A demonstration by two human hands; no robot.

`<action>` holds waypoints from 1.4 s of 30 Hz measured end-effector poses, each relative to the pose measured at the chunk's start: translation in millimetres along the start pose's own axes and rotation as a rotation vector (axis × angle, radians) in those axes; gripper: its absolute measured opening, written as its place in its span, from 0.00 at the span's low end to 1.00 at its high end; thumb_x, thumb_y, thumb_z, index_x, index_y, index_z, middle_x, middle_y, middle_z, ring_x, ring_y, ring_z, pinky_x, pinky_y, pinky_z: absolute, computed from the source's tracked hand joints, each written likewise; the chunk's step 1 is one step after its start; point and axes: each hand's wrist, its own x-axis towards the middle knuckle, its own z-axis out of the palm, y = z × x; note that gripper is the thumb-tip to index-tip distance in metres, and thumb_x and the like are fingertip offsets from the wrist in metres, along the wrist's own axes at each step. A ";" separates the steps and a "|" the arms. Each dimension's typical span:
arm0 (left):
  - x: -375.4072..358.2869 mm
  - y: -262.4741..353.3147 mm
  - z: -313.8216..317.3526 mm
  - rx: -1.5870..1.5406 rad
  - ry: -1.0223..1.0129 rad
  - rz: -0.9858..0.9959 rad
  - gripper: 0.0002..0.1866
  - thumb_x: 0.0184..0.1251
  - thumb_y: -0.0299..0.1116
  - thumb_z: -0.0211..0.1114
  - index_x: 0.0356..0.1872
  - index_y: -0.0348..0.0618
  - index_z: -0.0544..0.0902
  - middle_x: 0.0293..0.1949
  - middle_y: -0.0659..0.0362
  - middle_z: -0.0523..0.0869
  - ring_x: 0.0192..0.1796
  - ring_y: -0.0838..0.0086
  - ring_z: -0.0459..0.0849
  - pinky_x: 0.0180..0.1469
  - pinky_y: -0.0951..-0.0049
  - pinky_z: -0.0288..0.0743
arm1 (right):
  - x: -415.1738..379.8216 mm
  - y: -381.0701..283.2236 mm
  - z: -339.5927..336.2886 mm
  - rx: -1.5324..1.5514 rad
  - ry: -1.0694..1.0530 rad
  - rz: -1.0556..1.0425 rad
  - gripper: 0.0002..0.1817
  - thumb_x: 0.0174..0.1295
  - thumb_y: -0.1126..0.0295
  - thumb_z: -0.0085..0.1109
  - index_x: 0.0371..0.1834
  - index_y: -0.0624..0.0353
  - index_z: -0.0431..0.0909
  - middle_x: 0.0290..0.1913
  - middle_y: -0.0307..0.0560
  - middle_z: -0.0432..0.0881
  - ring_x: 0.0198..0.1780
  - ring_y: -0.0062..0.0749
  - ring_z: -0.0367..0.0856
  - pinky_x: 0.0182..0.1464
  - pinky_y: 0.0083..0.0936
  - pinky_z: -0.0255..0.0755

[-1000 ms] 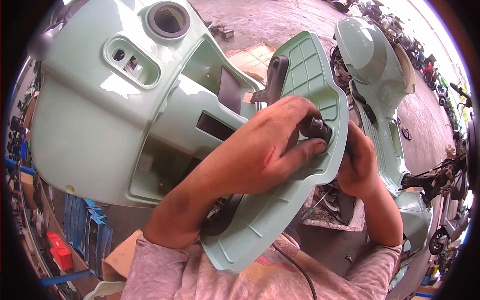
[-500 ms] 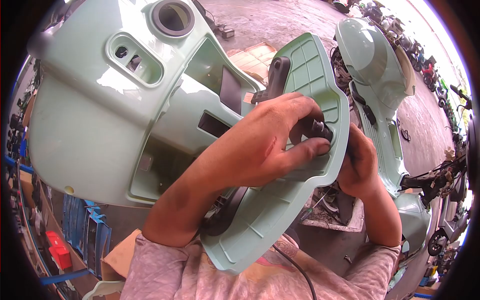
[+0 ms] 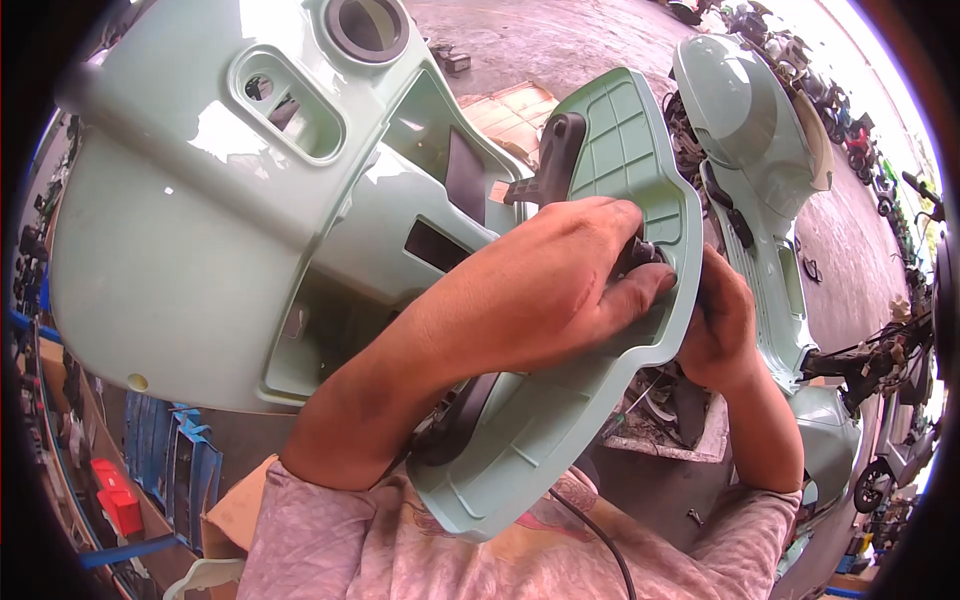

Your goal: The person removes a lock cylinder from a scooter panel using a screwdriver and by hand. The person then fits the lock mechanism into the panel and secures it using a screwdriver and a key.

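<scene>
A pale green ribbed panel (image 3: 540, 420) stands tilted in front of my chest, its ribbed inner side towards the left. My left hand (image 3: 575, 285) reaches over that inner side, with thumb and fingers closed around a small black fitting (image 3: 646, 253). Against the panel's outer side, at the right, is my right hand (image 3: 718, 325) with its fingers curled; what they grip is hidden. Black brackets sit on the panel's inner side, one above my left hand (image 3: 562, 150) and one below my left forearm (image 3: 465, 420).
A large glossy green body shell (image 3: 190, 240) with openings fills the left. Another green scooter body (image 3: 735, 110) stands at the right. Below my right hand is a tray (image 3: 640, 440) with parts and a screwdriver. A red object (image 3: 118, 497) and blue metal frames (image 3: 170, 460) are at lower left.
My left hand has shifted slightly right, its thumb further over the black fitting. The panel has moved slightly right. The upper part of the large shell appears a little further right.
</scene>
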 end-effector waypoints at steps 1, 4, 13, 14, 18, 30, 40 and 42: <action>-1.1 2.4 4.7 0.039 0.063 0.032 0.19 0.70 0.41 0.58 0.38 0.27 0.75 0.38 0.39 0.79 0.47 0.44 0.79 0.51 0.55 0.71 | -0.4 0.0 0.1 0.001 0.000 0.001 0.19 0.70 0.66 0.52 0.56 0.71 0.71 0.43 0.51 0.85 0.44 0.27 0.83 0.48 0.25 0.75; 0.9 -11.9 9.9 0.028 0.091 0.070 0.20 0.70 0.40 0.59 0.43 0.27 0.75 0.43 0.38 0.79 0.51 0.43 0.77 0.56 0.55 0.69 | -0.3 -0.5 -1.0 0.048 -0.032 0.014 0.21 0.70 0.63 0.54 0.58 0.71 0.70 0.45 0.49 0.84 0.46 0.27 0.82 0.50 0.25 0.75; -1.0 -46.6 27.3 -0.040 0.204 0.130 0.25 0.70 0.42 0.59 0.53 0.25 0.73 0.52 0.36 0.78 0.58 0.44 0.75 0.62 0.57 0.67 | 7.0 -3.6 10.8 0.296 0.049 0.097 0.19 0.72 0.64 0.52 0.57 0.69 0.70 0.44 0.45 0.82 0.47 0.22 0.77 0.51 0.24 0.73; -12.5 -33.1 20.8 0.041 0.242 0.090 0.25 0.71 0.42 0.59 0.54 0.25 0.73 0.52 0.36 0.78 0.58 0.44 0.75 0.61 0.58 0.68 | 8.7 -3.0 7.1 0.230 0.011 0.159 0.18 0.72 0.65 0.53 0.56 0.68 0.72 0.42 0.44 0.82 0.45 0.21 0.77 0.49 0.23 0.72; -68.6 66.8 -38.3 0.204 0.189 -0.047 0.24 0.71 0.40 0.59 0.59 0.29 0.73 0.49 0.44 0.83 0.50 0.56 0.83 0.52 0.65 0.77 | 19.2 -15.9 12.2 0.029 -0.042 0.174 0.14 0.71 0.66 0.54 0.50 0.66 0.75 0.38 0.41 0.81 0.40 0.21 0.75 0.45 0.22 0.71; -114.2 -5.8 -278.2 -0.528 0.786 -0.263 0.41 0.65 0.61 0.47 0.66 0.32 0.69 0.68 0.41 0.66 0.70 0.55 0.66 0.75 0.55 0.49 | 88.3 -61.1 66.1 -0.553 -0.183 -0.262 0.10 0.65 0.69 0.59 0.36 0.67 0.78 0.27 0.60 0.78 0.30 0.56 0.77 0.36 0.38 0.72; -98.5 -53.9 -277.6 -0.329 0.585 -0.453 0.36 0.63 0.57 0.51 0.60 0.35 0.72 0.62 0.43 0.69 0.64 0.57 0.69 0.70 0.57 0.54 | 125.4 -58.0 90.4 -0.622 -0.435 -0.222 0.10 0.65 0.69 0.56 0.31 0.65 0.77 0.26 0.61 0.78 0.34 0.58 0.79 0.39 0.45 0.72; -99.8 -49.5 -275.8 -0.295 0.573 -0.443 0.35 0.62 0.56 0.51 0.59 0.35 0.73 0.61 0.43 0.70 0.63 0.57 0.70 0.69 0.58 0.55 | 136.7 -58.4 90.9 -0.708 -0.448 -0.233 0.11 0.66 0.67 0.56 0.33 0.65 0.78 0.28 0.60 0.79 0.35 0.57 0.79 0.40 0.45 0.72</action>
